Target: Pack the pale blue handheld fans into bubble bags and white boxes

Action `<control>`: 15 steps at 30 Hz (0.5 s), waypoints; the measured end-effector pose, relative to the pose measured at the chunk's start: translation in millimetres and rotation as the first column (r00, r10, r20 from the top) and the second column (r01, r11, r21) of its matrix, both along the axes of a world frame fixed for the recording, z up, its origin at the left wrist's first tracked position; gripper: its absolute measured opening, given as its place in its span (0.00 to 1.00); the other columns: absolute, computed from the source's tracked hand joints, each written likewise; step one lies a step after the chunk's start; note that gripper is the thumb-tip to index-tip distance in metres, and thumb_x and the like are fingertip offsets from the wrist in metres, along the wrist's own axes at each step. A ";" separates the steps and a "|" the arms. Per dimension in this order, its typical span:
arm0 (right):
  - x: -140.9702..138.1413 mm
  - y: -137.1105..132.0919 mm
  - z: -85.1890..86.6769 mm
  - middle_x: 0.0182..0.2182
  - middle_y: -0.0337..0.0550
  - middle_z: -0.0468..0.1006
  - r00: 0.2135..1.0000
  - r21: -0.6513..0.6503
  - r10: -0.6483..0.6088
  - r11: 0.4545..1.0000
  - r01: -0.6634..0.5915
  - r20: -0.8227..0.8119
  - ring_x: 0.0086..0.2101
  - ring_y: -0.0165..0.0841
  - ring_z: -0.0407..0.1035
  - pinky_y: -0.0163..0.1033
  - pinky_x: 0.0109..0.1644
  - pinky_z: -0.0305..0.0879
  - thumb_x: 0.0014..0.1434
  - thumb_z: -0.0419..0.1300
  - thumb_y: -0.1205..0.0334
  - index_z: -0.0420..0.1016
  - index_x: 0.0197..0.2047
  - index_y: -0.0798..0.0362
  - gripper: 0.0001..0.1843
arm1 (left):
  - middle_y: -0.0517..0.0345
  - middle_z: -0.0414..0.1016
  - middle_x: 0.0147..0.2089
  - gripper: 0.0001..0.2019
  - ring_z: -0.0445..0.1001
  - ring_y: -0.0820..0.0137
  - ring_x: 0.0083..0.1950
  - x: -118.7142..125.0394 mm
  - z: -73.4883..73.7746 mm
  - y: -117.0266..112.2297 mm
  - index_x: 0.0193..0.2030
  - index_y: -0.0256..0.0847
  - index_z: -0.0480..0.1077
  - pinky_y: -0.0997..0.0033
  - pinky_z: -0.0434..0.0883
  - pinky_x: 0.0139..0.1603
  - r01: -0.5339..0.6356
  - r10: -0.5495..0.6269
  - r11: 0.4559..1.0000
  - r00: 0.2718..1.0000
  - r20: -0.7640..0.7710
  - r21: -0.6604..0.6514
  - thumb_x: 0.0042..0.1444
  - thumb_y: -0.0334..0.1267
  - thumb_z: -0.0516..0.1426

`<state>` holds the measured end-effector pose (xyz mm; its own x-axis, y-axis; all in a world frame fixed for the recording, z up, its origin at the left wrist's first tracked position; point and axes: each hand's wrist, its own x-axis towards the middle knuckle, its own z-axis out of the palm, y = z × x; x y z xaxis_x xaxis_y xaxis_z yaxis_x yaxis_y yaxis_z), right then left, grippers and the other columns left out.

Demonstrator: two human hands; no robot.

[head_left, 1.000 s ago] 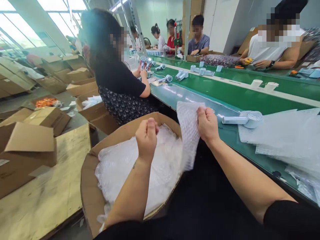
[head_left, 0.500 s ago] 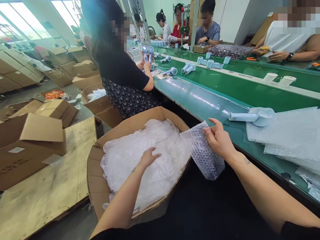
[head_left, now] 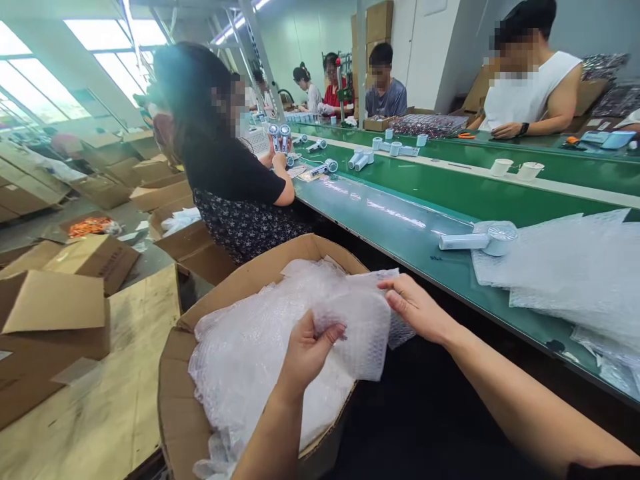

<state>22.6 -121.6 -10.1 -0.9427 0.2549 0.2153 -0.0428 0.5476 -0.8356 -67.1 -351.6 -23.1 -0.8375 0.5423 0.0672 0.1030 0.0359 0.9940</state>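
1. My left grip [head_left: 310,353] is almost closed, its thumb pressed on the front of a bubble-wrap sheet [head_left: 357,333], pinching the sheet's near edge.
2. My right grip [head_left: 415,310] is narrowly open, with thumb and fingers pinching the sheet's upper edge, so the sheet spans both grips.
3. Directly below my grips, a heap of bubble wrap [head_left: 250,380] fills a cardboard box [head_left: 170,400].
4. Beyond and to the right of my right grip, a white handheld fan [head_left: 480,239] lies on flat bubble-wrap sheets [head_left: 555,287] on the green table [head_left: 400,227].
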 end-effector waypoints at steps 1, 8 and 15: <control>1.0 -4.2 6.1 0.41 0.49 0.71 0.997 -0.081 0.075 0.994 -0.075 -0.006 0.43 0.41 0.68 0.47 0.50 0.64 0.60 0.49 0.34 0.74 0.48 0.52 0.32 | 0.58 0.75 0.31 0.12 0.72 0.69 0.32 7.4 2.2 5.9 0.37 0.40 0.72 0.68 0.70 0.37 -0.016 0.016 1.000 1.000 -0.018 0.017 0.51 0.46 0.63; 15.3 -21.6 27.7 0.37 0.46 0.74 0.984 -0.174 0.056 0.981 -0.085 -0.168 0.37 0.36 0.68 0.40 0.43 0.65 0.60 0.54 0.38 0.76 0.37 0.52 0.25 | 0.61 0.73 0.27 0.10 0.70 0.72 0.27 40.7 -5.8 35.3 0.33 0.42 0.71 0.73 0.67 0.29 -0.117 0.113 0.992 0.991 -0.070 -0.047 0.53 0.46 0.61; 32.3 33.8 26.4 0.22 0.37 0.67 0.681 -0.028 -0.676 0.715 0.699 -0.280 0.22 0.29 0.59 0.36 0.27 0.57 0.54 0.63 0.45 0.72 0.33 0.52 0.18 | 0.56 0.72 0.25 0.11 0.73 0.64 0.30 -43.0 -78.8 7.3 0.31 0.41 0.70 0.67 0.68 0.32 -0.198 0.240 0.820 0.971 0.009 -0.537 0.52 0.47 0.56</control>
<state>54.9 -87.8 16.3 -0.4169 0.7817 0.4638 0.1702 0.5684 -0.8050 -110.1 -344.3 -101.9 -0.9295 0.2784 -0.2417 -0.0426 0.5702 0.8204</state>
